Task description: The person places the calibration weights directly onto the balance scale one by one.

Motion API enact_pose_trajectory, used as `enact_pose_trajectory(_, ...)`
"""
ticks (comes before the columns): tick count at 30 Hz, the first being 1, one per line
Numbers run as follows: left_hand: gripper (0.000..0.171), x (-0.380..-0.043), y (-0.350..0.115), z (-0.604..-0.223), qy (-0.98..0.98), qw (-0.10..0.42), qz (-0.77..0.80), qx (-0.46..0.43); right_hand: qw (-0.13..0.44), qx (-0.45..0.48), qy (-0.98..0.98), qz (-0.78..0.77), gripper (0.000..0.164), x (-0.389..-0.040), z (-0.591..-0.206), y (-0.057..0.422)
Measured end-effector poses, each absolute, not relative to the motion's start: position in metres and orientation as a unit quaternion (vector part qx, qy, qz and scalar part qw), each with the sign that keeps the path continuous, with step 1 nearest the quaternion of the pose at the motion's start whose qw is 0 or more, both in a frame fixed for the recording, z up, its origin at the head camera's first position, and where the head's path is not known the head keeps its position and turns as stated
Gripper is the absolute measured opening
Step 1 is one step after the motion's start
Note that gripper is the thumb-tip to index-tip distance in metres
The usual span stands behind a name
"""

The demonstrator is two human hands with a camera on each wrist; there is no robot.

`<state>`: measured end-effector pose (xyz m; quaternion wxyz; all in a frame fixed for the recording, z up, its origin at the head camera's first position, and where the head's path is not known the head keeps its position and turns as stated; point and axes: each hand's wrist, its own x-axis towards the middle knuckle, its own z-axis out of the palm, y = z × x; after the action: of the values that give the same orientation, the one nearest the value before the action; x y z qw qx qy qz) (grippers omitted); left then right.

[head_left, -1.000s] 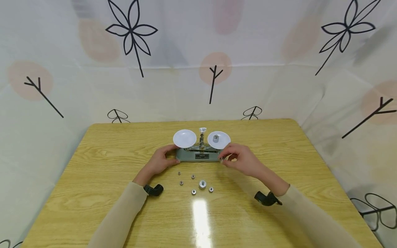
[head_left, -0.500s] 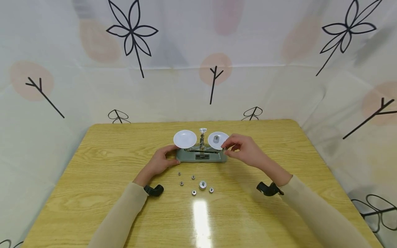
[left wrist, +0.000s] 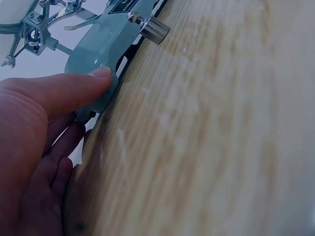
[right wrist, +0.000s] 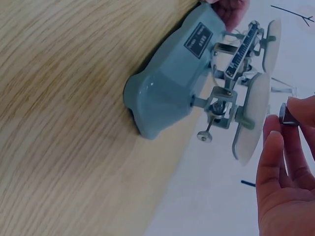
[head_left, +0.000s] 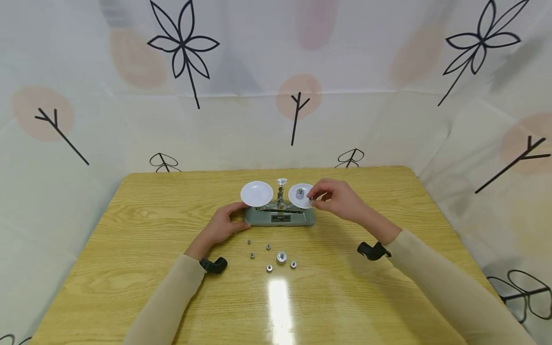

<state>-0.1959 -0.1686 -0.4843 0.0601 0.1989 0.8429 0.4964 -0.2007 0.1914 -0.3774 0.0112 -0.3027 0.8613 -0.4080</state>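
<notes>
A grey-green balance scale (head_left: 280, 218) with two white pans stands at the table's far middle. My left hand (head_left: 221, 224) grips the left end of its base; in the left wrist view the thumb (left wrist: 74, 92) lies on the front face, with the fingers behind. A metal weight (head_left: 300, 193) sits on the right pan (head_left: 297, 202), while the left pan (head_left: 256, 193) carries nothing. Thumb and fingertips of my right hand (head_left: 338, 200) pinch a small metal weight (right wrist: 288, 116) at the right pan's outer rim.
In front of the scale, several small knobbed weights (head_left: 269, 268) are spread over the wooden table (head_left: 172, 215), around one larger weight (head_left: 281, 258). A patterned cloth (head_left: 241, 129) hangs behind the table and along its sides.
My right hand has lifted the small weight from beside the base's right end up to the right pan's rim. The left hand has stayed on the base.
</notes>
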Motion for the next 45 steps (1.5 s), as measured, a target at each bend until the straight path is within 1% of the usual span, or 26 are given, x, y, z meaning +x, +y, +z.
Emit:
enact_pose_trajectory(13, 0.055, -0.196, -0.168, -0.485, 0.843, 0.055, 0.494, 0.203, 0.033, -0.287, 0.878, -0.381, 0.017, -0.218, -0.376, 0.189)
enact_pose_trajectory(22, 0.054, -0.197, -0.169, -0.487, 0.847, 0.060, 0.491, 0.195, 0.066, -0.276, 0.893, -0.350, 0.015, -0.224, -0.369, 0.185)
enact_pose_trajectory(34, 0.054, -0.197, -0.169, -0.486, 0.844, 0.064, 0.495, 0.197, 0.076, -0.274, 0.890, -0.356, 0.015, -0.227, -0.370, 0.181)
enact_pose_trajectory(45, 0.053, -0.196, -0.168, -0.485, 0.847, 0.062, 0.490, 0.195, 0.068, -0.278, 0.890, -0.355, 0.014, -0.227, -0.370, 0.180)
